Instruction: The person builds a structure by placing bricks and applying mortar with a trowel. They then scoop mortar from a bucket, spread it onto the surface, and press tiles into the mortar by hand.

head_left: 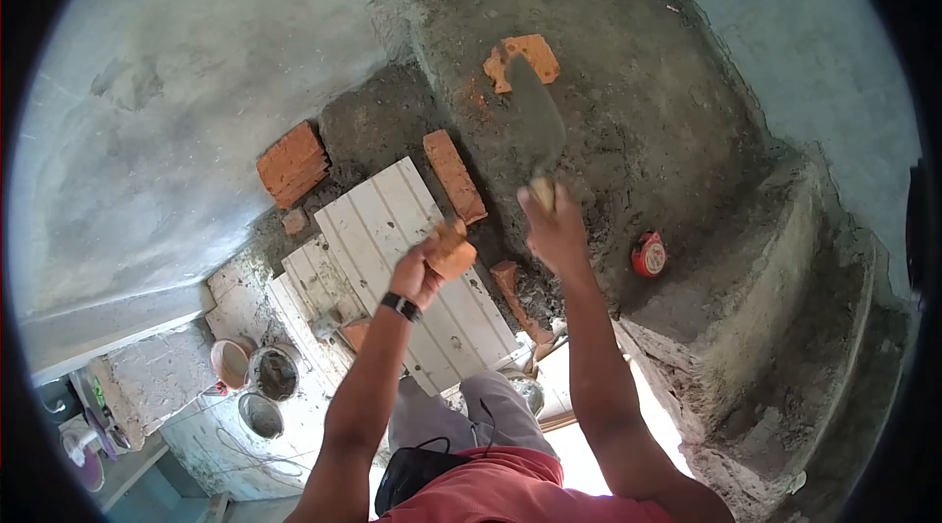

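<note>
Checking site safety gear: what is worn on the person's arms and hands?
No gloves on the left hand or the right hand, and both forearms are unsleeved. A black wristband, perhaps a watch, circles the left wrist. The shirt is red.

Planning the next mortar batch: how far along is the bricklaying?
Done: a mortar bed is spread and one brick piece sits in it. In hand: the right hand holds a trowel, tip at that piece; the left hand grips another brick chunk. Left: loose bricks lie unlaid beside the white board.
</note>
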The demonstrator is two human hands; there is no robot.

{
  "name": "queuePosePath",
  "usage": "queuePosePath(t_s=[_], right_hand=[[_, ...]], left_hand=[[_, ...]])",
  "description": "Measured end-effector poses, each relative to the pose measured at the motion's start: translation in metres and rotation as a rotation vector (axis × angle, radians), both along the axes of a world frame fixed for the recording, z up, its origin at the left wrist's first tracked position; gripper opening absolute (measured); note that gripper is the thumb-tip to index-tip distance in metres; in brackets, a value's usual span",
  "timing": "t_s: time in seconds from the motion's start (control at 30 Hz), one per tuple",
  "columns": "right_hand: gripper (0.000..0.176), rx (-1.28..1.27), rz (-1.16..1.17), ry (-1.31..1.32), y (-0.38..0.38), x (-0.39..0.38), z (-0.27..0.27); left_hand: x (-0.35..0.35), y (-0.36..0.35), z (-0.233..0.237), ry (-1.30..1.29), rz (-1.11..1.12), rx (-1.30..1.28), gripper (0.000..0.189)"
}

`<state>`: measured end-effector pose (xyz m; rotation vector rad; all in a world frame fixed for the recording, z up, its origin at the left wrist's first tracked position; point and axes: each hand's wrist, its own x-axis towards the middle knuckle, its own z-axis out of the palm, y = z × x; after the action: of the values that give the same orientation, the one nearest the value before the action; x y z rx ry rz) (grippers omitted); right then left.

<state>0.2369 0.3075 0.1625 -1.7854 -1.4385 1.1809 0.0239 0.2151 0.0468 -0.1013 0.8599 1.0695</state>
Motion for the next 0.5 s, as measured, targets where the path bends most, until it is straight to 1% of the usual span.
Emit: queuePosePath(t_s=[0.07, 0.1, 0.13, 0.17, 0.2, 0.27, 0.33, 0.37, 0.4, 0.43, 0.47, 0.5], right_hand=[[0.04, -0.109, -0.048, 0.099, -0.045, 0.008, 0.009], [0.04, -0.077, -0.042, -0.013, -0.068, 0.01, -0.001], [0.039, -0.039, -0.035, -0.124, -0.088, 0.012, -0.018], [0.039, -0.034, -0.025, -0.13, -0.105, 0.012, -0.032], [0.041, -0.04, -0.042, -0.112, -0.118, 0.01, -0.045], [0.044, -0.048, -0.045, -0.099, -0.121, 0.002, -0.064], [0.043, -0.098, -0.061, -0.123, -0.118, -0.006, -0.078], [0.035, -0.033, -0.048, -0.151, -0.114, -0.01, -0.085], [0.035, -0.038, -0.041, -0.153, -0.112, -0.009, -0.09], [0.035, 0.008, -0.052, -0.171, -0.11, -0.008, -0.093], [0.035, 0.056, -0.065, -0.189, -0.106, -0.008, -0.092], [0.035, 0.054, -0.062, -0.192, -0.1, -0.009, -0.087]], left_hand=[[0.016, -0.015, -0.023, 0.002, -0.058, -0.009, 0.043], [0.025, -0.021, -0.031, -0.004, -0.05, -0.009, 0.043], [0.034, -0.024, -0.038, -0.069, 0.015, -0.007, 0.044], [0.043, -0.026, -0.041, -0.133, 0.08, -0.004, 0.045], [0.051, -0.028, -0.042, -0.139, 0.09, 0.001, 0.045], [0.067, -0.029, -0.045, -0.189, 0.168, 0.024, 0.045], [0.081, -0.031, -0.048, -0.231, 0.229, -0.033, 0.041], [0.087, -0.032, -0.049, -0.175, 0.236, 0.008, 0.039], [0.09, -0.034, -0.049, -0.116, 0.241, 0.046, 0.037], [0.09, -0.035, -0.052, 0.091, 0.136, 0.042, 0.048], [0.088, -0.036, -0.054, 0.09, 0.141, 0.036, 0.048], [0.084, -0.035, -0.055, 0.237, 0.04, 0.043, 0.054]])
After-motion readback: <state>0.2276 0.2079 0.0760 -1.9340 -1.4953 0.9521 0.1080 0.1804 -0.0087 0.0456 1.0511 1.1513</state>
